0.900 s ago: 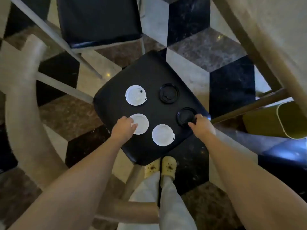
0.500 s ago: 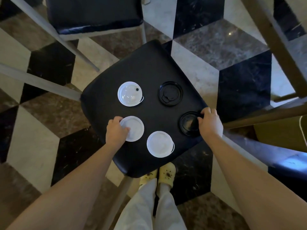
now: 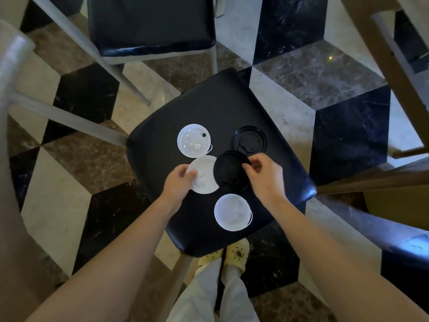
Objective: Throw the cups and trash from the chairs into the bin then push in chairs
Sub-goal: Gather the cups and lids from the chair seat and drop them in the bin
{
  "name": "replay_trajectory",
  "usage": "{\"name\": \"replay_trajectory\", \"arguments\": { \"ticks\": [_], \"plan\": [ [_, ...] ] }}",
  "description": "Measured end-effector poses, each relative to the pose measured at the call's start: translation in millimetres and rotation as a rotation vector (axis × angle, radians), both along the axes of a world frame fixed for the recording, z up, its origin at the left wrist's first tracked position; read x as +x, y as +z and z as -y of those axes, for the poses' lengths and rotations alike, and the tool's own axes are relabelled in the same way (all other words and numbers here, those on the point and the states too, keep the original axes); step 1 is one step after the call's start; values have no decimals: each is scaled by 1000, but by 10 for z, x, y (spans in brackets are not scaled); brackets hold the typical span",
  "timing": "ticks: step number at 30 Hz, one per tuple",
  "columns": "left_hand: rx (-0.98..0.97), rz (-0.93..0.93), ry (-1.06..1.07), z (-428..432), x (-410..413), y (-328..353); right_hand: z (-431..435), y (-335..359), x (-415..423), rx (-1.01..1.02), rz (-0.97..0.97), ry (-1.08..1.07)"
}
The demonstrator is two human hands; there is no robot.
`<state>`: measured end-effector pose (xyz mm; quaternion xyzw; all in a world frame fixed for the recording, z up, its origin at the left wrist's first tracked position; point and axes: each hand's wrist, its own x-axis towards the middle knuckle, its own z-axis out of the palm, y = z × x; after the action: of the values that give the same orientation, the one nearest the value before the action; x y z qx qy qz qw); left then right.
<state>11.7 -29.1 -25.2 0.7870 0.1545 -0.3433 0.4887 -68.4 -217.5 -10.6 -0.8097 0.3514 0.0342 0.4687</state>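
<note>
Risk starts nearest: the white cup (image 3: 232, 212) by the seat's (image 3: 162, 145) front edge could topple under a forearm. Left hand (image 3: 177, 182) is pinched on a white lid (image 3: 203, 174), right hand (image 3: 264, 176) on a black lid (image 3: 231, 169); overlapped, either may slip. Two cups (image 3: 193, 140) wait beyond.

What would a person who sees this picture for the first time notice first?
The eye goes to the two hands meeting over the black chair seat: the left hand holds a white lid and the right hand holds a black lid that overlaps it. Three more lids lie on the seat: a white one and a black one beyond the hands, another white one nearer the person.
</note>
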Motion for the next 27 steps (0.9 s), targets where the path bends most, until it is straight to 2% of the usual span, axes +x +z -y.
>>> {"name": "replay_trajectory", "arguments": {
  "ticks": [4, 8, 10, 13, 18, 21, 24, 27],
  "plan": [
    [-224, -141, 146, 65, 20, 173, -177, 85, 187, 92, 44, -57],
    [-430, -314, 251, 29, 41, 221, -293, 67, 247, -19, -53, 59],
    [-468, -342, 216, 1, 41, 222, -365, 50, 278, -63, -104, 86],
    [-453, -293, 93, -5, 18, 204, -492, 34, 332, -118, -129, 125],
    [-298, -223, 299, -16, 37, 141, -552, -20, 390, -163, -93, 211],
    [-293, -233, 349, -34, 90, 119, -323, -65, 430, -247, -40, 67],
    [-282, -243, 351, -73, 123, 91, 17, -167, 469, -391, -160, -28],
    [-278, -246, 373, -121, 140, 56, 232, -298, 514, -379, -282, 15]
  ]
}}
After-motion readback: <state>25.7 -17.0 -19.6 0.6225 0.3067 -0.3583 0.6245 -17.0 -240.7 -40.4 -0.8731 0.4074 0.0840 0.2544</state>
